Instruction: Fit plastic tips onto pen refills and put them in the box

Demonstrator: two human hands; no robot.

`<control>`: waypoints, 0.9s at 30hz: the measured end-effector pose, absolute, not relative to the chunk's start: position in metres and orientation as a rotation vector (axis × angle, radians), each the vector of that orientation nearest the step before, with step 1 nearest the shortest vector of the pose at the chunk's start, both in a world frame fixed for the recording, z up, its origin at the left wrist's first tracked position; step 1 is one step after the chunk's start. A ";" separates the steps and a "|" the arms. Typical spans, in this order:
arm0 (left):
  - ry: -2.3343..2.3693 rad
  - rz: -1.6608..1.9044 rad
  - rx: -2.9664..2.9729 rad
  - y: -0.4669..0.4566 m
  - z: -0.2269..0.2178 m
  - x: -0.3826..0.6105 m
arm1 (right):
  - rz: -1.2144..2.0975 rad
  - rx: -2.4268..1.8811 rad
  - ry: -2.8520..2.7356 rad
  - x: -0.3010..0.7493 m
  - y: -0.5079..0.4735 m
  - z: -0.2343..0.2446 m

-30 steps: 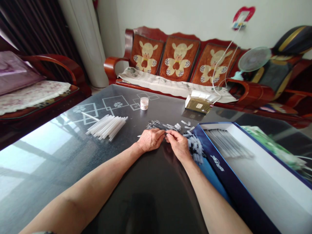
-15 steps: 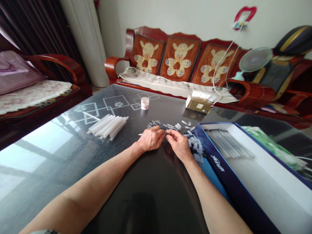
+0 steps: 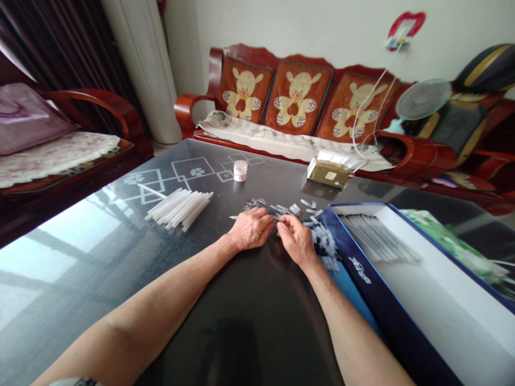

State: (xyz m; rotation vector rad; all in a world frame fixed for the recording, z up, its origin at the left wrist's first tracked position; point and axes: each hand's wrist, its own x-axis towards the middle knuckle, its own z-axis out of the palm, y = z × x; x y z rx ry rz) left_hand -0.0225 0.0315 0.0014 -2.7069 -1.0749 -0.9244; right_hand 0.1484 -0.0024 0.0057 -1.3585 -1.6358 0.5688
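Person's at a dark glass tabletop (image 3: 100, 230), both forearms reaching in from the near edge, hands close together around mid-table. L hand (image 3: 251, 229) sits knuckles up, fingers curled down over the near end of a loose heap of thin dark-tipped sticks (image 3: 265, 207); can't tell if it's actually gripping them. One thin pale tip pokes out past that hand on its outer side. R hand (image 3: 296, 241) has thumb & fingertips pinched together right beside the L fingers, on something too small to make out. Just right of R hand, a heap of short grey-&-white pieces (image 3: 324, 244) spills toward a blue box (image 3: 386, 268), open, white inside, sitting at the tabletop's right edge w/ rows of grey sticks (image 3: 378, 238) lined up in it. Left of the hands lies a bundle of translucent white tubes (image 3: 179, 209), w/ one loose tube (image 3: 151, 190) beyond it. Toward the far edge: small white jar (image 3: 240, 170) & a gold-&-white packet (image 3: 328, 174). Behind the table, red wood sofa (image 3: 298, 102) w/ teddy-bear cushions.
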 end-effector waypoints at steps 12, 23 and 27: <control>-1.035 -0.920 -2.733 0.031 0.002 -0.023 | 0.466 -1.415 -1.744 0.150 -0.004 0.008; -1.013 -0.894 -2.752 0.030 0.003 -0.023 | 0.407 -1.463 -1.772 0.148 -0.003 0.010; -1.029 -0.917 -2.761 0.031 0.002 -0.024 | 0.408 -1.428 -1.795 0.146 -0.005 0.010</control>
